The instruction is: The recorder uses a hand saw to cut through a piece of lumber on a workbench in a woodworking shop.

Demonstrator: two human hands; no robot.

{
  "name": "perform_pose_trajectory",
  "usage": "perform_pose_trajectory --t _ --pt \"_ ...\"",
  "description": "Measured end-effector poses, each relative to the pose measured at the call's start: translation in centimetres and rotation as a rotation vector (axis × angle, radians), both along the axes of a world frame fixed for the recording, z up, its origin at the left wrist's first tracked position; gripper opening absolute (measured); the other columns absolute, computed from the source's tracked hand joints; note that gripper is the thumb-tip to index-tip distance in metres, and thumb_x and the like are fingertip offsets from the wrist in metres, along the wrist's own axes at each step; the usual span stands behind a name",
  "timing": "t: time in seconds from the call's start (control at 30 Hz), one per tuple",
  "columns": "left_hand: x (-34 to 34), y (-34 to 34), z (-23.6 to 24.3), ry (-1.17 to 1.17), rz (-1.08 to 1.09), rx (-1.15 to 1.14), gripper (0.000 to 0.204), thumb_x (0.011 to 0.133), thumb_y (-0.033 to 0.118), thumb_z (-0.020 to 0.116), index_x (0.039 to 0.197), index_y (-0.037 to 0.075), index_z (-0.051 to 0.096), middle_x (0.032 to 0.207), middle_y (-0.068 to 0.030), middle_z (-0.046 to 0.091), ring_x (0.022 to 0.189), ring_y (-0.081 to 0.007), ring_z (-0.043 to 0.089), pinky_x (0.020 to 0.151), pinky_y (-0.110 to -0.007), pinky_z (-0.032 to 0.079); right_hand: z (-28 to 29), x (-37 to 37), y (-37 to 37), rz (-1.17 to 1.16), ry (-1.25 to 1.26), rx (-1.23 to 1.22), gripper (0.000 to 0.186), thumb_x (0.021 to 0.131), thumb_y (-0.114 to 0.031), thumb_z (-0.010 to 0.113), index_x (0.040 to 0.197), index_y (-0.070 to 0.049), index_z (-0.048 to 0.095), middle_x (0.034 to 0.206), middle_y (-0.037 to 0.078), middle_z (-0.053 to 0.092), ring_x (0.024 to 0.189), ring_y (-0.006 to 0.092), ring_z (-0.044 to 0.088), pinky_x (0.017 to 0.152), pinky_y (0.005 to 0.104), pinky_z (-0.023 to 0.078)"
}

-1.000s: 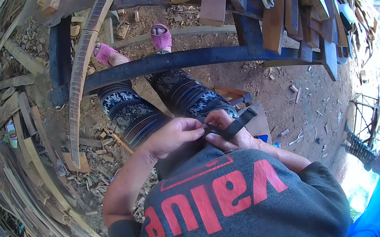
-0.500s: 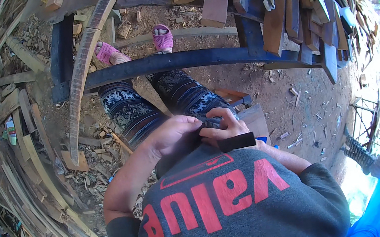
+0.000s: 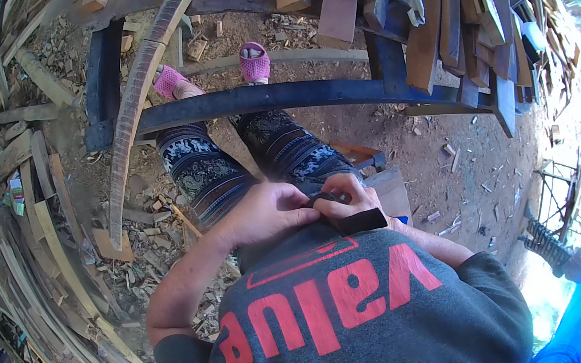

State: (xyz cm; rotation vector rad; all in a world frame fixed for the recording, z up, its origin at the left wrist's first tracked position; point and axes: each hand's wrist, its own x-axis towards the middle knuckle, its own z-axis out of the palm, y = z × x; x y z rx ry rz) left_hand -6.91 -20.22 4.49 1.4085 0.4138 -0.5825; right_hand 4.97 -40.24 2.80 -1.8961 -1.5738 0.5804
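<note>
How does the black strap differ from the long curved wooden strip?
The black strap is plain black; the curved wooden strip is brown with darker marks. The strap's visible part looks far shorter than the strip. The strap is in the right hand, while the strip crosses over a dark bar, untouched. Both are narrow.

open-air woodworking shop, this: planks (image 3: 427,35) piled on dark frame (image 3: 272,97), wood strips (image 3: 59,267) heaped left, chips (image 3: 159,241) littering dirt floor (image 3: 414,147).
</note>
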Motion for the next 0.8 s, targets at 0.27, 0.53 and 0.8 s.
perform_pose_trajectory --t 0.27,0.53,0.8 --pt "-1.1 -0.7 1.2 -0.072 0.059 0.193 0.035 0.080 0.029 0.073 0.097 -0.001 0.068 0.087 -0.0130 0.069 0.081 -0.0176 0.066 0.074 -0.031 0.051 -0.6 0.5 0.4 0.061 -0.167 0.270 0.040 0.061 -0.015 0.069 0.100 -0.020 0.064 0.104 0.003 0.048 0.097 0.0255 0.049 0.080 0.0414 0.041" --pt "-3.5 -1.3 1.0 -0.068 0.165 0.241 0.030 0.082 0.025 0.071 0.097 -0.001 0.068 0.086 -0.0115 0.069 0.081 -0.0163 0.067 0.073 -0.030 0.052 -0.5 -0.1 0.3 -0.005 -0.257 0.327 0.041 0.052 -0.017 0.065 0.093 -0.018 0.066 0.099 0.001 0.048 0.092 0.0242 0.047 0.076 0.0352 0.041" --pt "-4.9 -3.8 -0.6 0.062 0.536 0.002 0.027 0.084 0.022 0.065 0.098 -0.001 0.066 0.089 -0.0069 0.066 0.083 -0.0094 0.059 0.076 -0.026 0.047 -0.2 0.7 0.8 0.061 -0.118 0.231 0.035 0.064 -0.015 0.068 0.099 -0.016 0.065 0.101 0.004 0.050 0.092 0.0265 0.047 0.076 0.0393 0.042"
